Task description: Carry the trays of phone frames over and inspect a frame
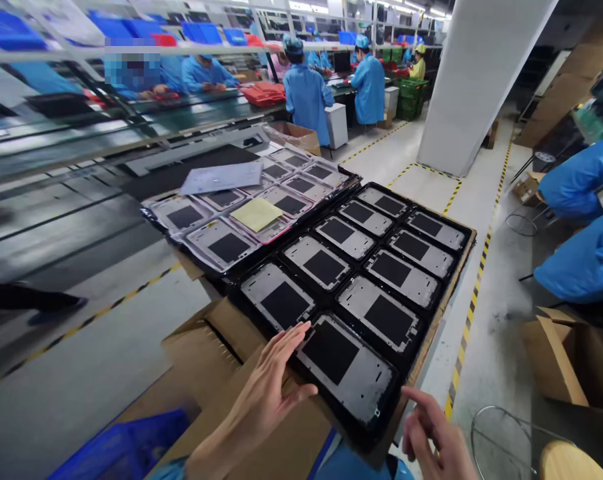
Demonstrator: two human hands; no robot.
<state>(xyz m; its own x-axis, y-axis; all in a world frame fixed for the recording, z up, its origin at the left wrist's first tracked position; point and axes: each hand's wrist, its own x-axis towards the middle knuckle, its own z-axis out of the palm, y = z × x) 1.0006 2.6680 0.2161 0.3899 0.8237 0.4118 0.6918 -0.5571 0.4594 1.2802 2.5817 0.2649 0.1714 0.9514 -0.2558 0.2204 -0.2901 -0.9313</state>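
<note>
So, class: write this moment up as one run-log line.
left hand: fingertips on near edge of black tray | right hand: open, beside tray corner, touching unclear | tray: metal frames seated, on cardboard box

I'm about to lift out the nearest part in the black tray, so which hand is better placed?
Probably left: the left hand already rests at the nearest part, while the right hand hovers off the black tray.

The left hand (268,383) reaches forward with fingers spread flat, while the right hand (438,433) hangs loosely curled, index extended.
</note>
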